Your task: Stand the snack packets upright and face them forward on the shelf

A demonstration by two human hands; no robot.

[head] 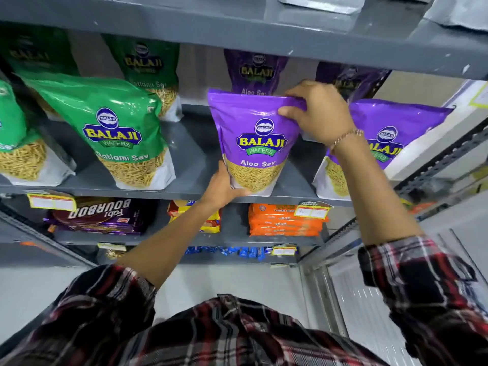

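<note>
A purple Aloo Sev packet [252, 143] stands upright at the front edge of the grey shelf [190, 157], its label facing me. My right hand [319, 112] pinches its top right corner. My left hand [224, 187] holds its bottom left corner at the shelf lip. A second purple packet [388, 143] leans at the right, partly behind my right forearm. Two more purple packets [254, 71] stand at the back. A green Ratlami Sev packet [113, 130] leans to the left of centre, with another green packet [150, 64] behind it and one [15, 143] at the far left.
The shelf above [237, 30] hangs low over the packet tops. Below are biscuit packs [100, 215], orange packs [285, 220] and price tags [51, 200]. A metal upright [438, 159] bounds the shelf on the right.
</note>
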